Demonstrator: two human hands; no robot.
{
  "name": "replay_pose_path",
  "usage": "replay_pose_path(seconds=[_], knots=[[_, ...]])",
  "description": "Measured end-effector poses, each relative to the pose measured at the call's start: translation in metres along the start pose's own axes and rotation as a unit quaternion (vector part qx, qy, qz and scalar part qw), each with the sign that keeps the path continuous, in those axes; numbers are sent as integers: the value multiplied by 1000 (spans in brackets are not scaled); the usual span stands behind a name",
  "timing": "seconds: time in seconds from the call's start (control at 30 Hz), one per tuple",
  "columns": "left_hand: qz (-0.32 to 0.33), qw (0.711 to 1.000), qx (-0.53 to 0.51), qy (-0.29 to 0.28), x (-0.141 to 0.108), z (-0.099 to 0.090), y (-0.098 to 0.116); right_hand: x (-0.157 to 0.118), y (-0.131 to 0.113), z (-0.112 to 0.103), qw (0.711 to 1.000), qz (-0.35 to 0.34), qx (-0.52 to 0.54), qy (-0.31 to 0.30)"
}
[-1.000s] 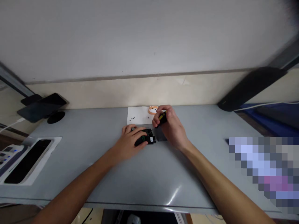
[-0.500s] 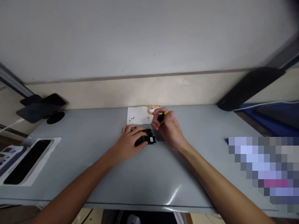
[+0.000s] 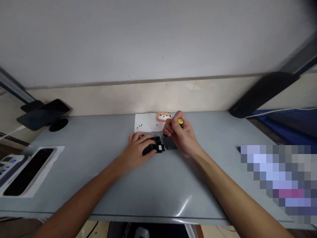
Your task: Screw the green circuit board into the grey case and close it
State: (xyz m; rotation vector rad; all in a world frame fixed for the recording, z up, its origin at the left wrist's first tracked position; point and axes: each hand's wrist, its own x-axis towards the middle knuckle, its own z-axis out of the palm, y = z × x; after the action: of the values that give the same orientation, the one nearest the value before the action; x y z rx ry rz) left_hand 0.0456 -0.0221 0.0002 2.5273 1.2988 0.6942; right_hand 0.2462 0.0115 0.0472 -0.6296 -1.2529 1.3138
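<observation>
My left hand (image 3: 138, 148) rests over a black opened electronic device (image 3: 157, 145) on the grey desk. Its fingers and thumb grip the device from the left. A green circuit board and a small white label show at the device's right part; the rest is under the hand. My right hand (image 3: 182, 134) is closed round a screwdriver (image 3: 180, 121) with a yellow end, and its thin shaft points down-left to the device. The tip is too small to make out. Under the right hand, a flat dark panel (image 3: 169, 143) lies beside the device.
Behind the hands lies a white sheet (image 3: 146, 122) with several tiny dark screws (image 3: 140, 125) and an orange-and-white animal-face case (image 3: 163, 116). At left are a phone on a stand (image 3: 46, 114) and a black-screened phone (image 3: 29, 172) on white paper. A black cylinder (image 3: 262, 94) stands at right.
My right hand has turned and closed more round the screwdriver, shifting slightly right, so more of the animal-face case shows. My left hand and the device have stayed in place.
</observation>
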Motion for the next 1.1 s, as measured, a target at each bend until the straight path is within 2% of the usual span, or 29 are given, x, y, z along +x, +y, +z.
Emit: replay_pose_path(seconds=[0.1, 0.3, 0.5, 0.73, 0.8, 0.93, 1.0, 1.1], knots=[[4, 1000, 0, 6, 0, 0, -1, 0, -1, 4, 1000, -11, 2, 3], [-6, 1000, -3, 0, 0, -1, 1, -2, -6, 5, 997, 49, 62, 6], [0, 1000, 7, 13, 0, 1, 0, -3, -10, 3, 993, 41, 108, 22], [0, 1000, 8, 11, -1, 0, 0, 0, -7, 4, 995, 23, 82, 45], [3, 1000, 9, 12, -1, 0, -1, 1, -7, 4, 993, 23, 104, 42], [5, 1000, 9, 11, -1, 1, -1, 1, -8, 3, 981, 76, 177, 31], [4, 1000, 9, 8, -1, 1, -1, -1, -9, 3, 982, 83, 168, 35], [6, 1000, 10, 9, 0, 0, -1, -4, -12, 3, 989, 59, 135, 28]])
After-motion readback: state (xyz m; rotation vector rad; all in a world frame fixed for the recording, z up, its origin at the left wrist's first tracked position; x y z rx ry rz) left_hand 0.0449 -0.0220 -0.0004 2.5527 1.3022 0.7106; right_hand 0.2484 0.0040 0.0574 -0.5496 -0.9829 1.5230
